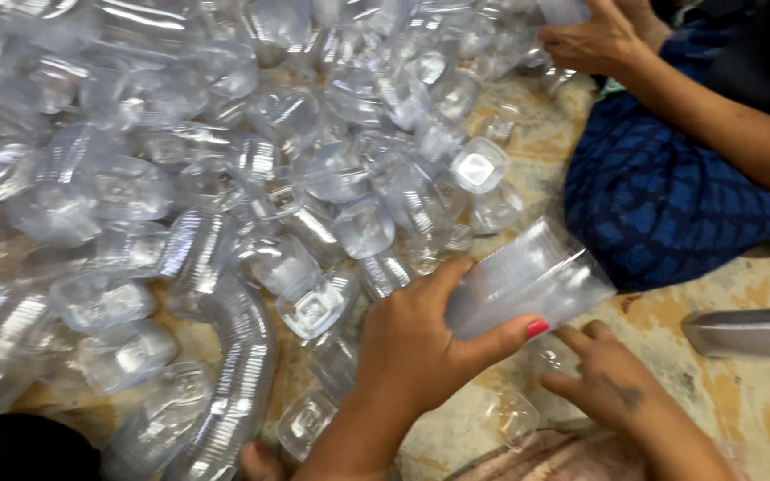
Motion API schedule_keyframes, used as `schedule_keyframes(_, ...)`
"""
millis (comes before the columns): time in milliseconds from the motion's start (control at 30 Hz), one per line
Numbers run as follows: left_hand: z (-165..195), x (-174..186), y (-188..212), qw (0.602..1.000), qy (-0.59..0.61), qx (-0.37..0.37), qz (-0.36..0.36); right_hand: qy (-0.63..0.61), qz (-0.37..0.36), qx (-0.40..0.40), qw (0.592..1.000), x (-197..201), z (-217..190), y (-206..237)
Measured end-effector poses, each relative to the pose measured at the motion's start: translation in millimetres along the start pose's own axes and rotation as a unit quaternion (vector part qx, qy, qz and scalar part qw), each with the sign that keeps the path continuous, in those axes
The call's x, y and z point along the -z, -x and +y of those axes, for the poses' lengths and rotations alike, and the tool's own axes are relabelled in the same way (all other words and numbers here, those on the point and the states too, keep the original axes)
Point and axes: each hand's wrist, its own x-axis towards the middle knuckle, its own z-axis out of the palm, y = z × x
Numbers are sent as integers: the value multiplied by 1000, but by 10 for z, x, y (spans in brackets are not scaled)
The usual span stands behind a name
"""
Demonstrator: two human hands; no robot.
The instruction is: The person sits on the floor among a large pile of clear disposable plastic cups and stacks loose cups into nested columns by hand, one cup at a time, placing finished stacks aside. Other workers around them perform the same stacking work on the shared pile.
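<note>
Clear plastic: that is nearly all I see, a heap of loose cups (pixel 225 169) spread over the floor (pixel 759 401) in front of me.
Left hand (pixel 421 343): wrapped around a nested stack of cups (pixel 528 281), thumb with its red nail under the lower edge, fingers (pixel 443 278) curled over the top. The stack lies on its side, tilted up to the right, clear of the floor; my guess is the sideways grip keeps the nested cups from sliding apart.
Right hand (pixel 608 383): low, just beneath the held stack, fingers loosely spread and pressing down on a single cup (pixel 550 356) on the floor. Blur keeps me from saying whether it is properly pinched.
Long stack (pixel 233 383): a bent column of nested cups lies on the floor at lower left, curving past my left wrist, probably parked there because it is too long to hold.
Loose cups by my hands: one (pixel 314 307) just left of my left hand, another (pixel 511 417) beside my right wrist, both within easy reach.
Other person: seated at the right in a blue patterned skirt (pixel 661 196), one hand (pixel 594 40) on the far edge of the heap.
Metal piece (pixel 750 331): grey and rounded, at the right edge, well apart from my hands; what it is I cannot tell.
Floor: worn, patchy yellow and pale.
</note>
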Motion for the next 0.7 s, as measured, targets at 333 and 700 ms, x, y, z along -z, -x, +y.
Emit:
schedule_keyframes(333,24,148,-145,989,26,135,52,-1,-101,137,985,-844,-24,298)
schedule_keyframes(700,-17,133,-90,992,-39,112,40,-145,39,152,977,-505,-274,445)
